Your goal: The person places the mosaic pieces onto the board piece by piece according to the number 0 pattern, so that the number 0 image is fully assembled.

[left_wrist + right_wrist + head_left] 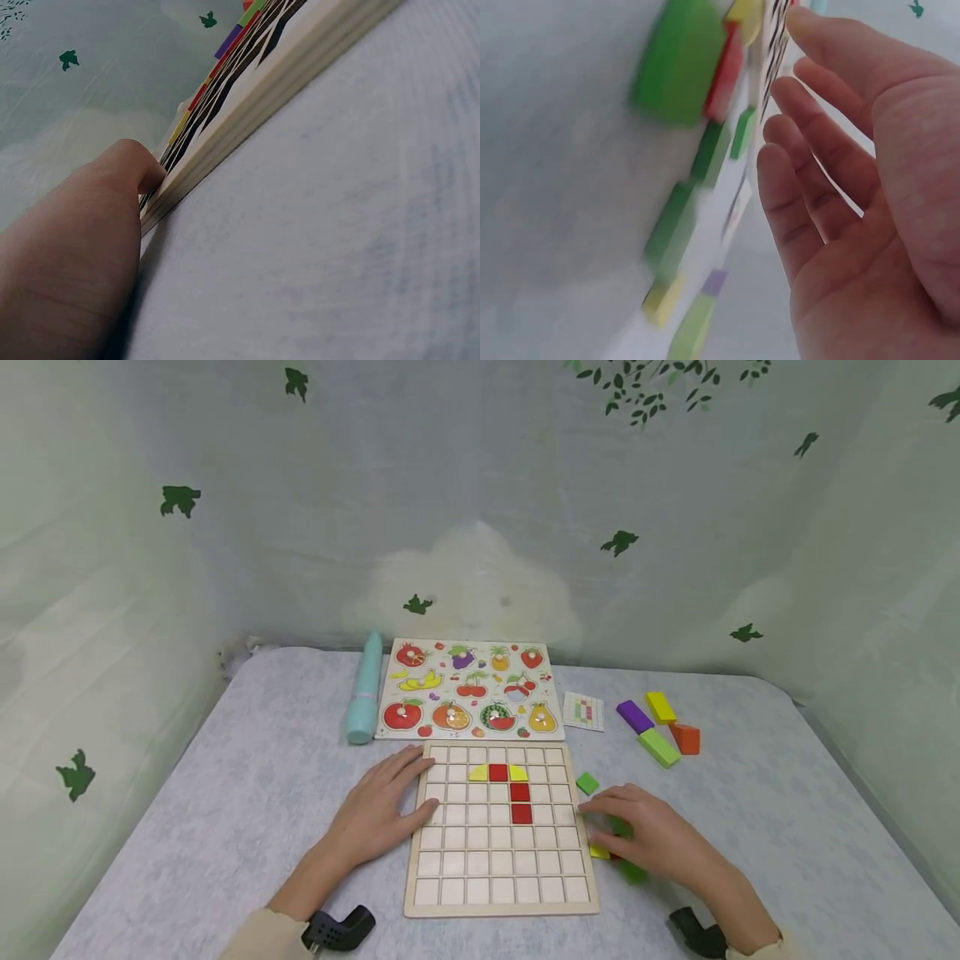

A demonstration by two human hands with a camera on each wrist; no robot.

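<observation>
Grey worktop [225,793]: left hand [378,814] flat on grid board [501,893]; right hand [648,835], fingers apart, could scatter small tiles [587,783].

The grid board [501,831] lies on the surface [225,810], the fruit puzzle [468,688] behind it, loose blocks [660,727] to its right, a tube [364,688] behind-left.

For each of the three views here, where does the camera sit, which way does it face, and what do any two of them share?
Head: worn high, facing forward and down at the grid board, fruit puzzle and both hands: left hand, right hand.
Left wrist: low by the table, looking along the grid board's edge; the left hand fills the corner.
Right wrist: under the open right hand, facing blurred green blocks.
Shared: head and left wrist both show the left hand resting on the board's edge.
</observation>
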